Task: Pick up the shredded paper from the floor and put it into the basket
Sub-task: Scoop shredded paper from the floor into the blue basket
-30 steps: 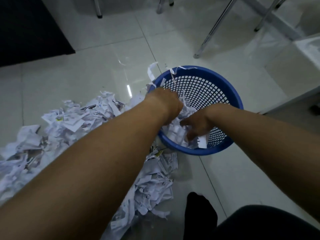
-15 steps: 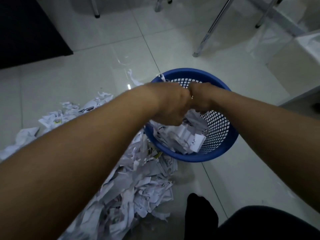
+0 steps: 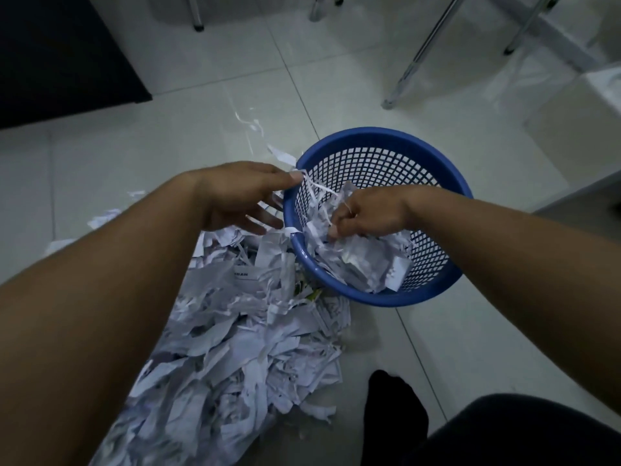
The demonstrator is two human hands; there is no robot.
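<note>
right hand (image 3: 366, 213) fingers curled round a clump of shredded paper (image 3: 356, 260) inside the basket (image 3: 386, 133); left hand (image 3: 242, 200) splayed, holding nothing, thumb at the left rim; bulk sits in the floor pile (image 3: 242, 334) against the basket; suggest releasing low inside so strips don't spill over the rim

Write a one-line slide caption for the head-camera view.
Right hand grips white shredded paper inside a round blue plastic mesh basket; open left hand hovers beside its rim, over the floor pile.
</note>
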